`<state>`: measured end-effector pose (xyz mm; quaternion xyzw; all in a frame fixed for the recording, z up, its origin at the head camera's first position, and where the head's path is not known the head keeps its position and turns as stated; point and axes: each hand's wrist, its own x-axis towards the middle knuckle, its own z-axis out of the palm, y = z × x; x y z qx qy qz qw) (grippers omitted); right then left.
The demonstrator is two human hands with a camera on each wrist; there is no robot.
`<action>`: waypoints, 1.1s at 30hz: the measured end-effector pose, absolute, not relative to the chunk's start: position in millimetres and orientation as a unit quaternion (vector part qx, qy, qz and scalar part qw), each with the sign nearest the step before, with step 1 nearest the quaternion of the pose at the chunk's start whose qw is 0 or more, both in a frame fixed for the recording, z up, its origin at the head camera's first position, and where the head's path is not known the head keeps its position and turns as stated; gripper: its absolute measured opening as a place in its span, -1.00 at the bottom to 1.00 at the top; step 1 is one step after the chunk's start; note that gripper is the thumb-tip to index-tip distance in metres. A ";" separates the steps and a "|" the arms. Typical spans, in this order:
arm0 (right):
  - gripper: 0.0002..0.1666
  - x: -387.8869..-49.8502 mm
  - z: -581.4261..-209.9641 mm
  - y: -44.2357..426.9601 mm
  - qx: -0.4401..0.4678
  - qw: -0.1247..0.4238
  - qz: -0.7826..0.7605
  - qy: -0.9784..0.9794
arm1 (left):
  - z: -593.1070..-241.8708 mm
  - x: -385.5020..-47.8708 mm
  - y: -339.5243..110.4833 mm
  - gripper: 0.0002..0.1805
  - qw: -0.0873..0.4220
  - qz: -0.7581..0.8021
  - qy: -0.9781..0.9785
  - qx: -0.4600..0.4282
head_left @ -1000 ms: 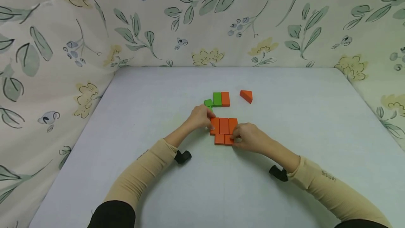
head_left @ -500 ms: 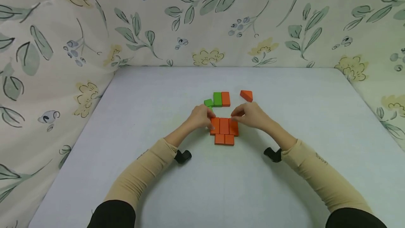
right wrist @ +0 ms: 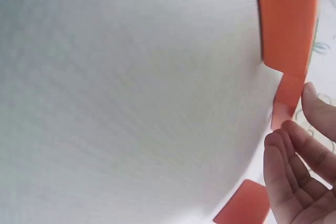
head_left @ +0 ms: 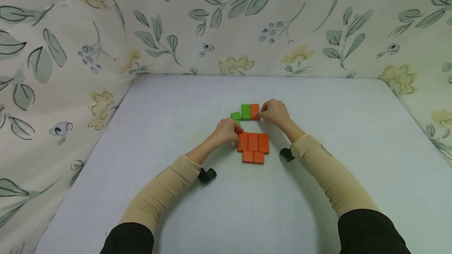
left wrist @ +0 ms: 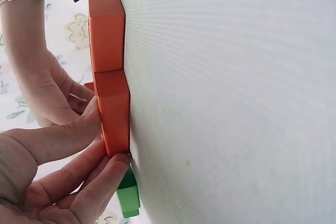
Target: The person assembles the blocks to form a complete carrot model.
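In the head view several flat orange blocks point(head_left: 253, 142) lie edge to edge, a row of upright rectangles above two shorter pieces. My left hand point(head_left: 226, 131) pinches the left-hand orange block point(left wrist: 114, 116) of that row, thumb on its top and fingertips at its far end. Farther back, my right hand point(head_left: 276, 112) has thumb and index finger on an orange block point(head_left: 254, 109), which lies against a green block point(head_left: 246, 112). In the right wrist view those fingertips meet the end of that orange block point(right wrist: 287, 98).
Left of the green block is a small green piece point(head_left: 235, 115), with another green piece point(head_left: 238, 122) partly behind my left hand. A separate orange piece point(right wrist: 244, 203) lies beyond my right fingers. The white table point(head_left: 226, 207) meets a floral cloth point(head_left: 197, 22) at the back.
My right hand has left the orange arrangement and moved back to the orange block beside the green one. The triangular orange block is now hidden behind it in the head view. My left hand stays put.
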<state>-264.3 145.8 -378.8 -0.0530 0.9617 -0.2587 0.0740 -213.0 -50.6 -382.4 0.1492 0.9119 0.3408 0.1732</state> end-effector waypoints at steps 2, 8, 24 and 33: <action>-0.61 -264.4 -379.3 145.2 -0.047 0.072 -0.258 0.962 | -383.1 -212.7 -50.9 -0.53 0.173 0.340 0.912 0.153; -0.67 -267.2 -374.4 153.6 -0.030 0.083 -0.259 0.962 | -380.8 -212.4 -49.1 -0.53 0.172 0.341 0.912 0.151; -0.54 -263.0 -381.6 154.3 -0.019 0.071 -0.261 0.962 | -381.1 -211.2 -48.7 -0.53 0.172 0.332 0.914 0.155; -0.58 -248.8 -371.7 170.2 -0.057 0.031 -0.279 0.958 | -380.0 -211.5 -49.1 -0.52 0.174 0.334 0.914 0.152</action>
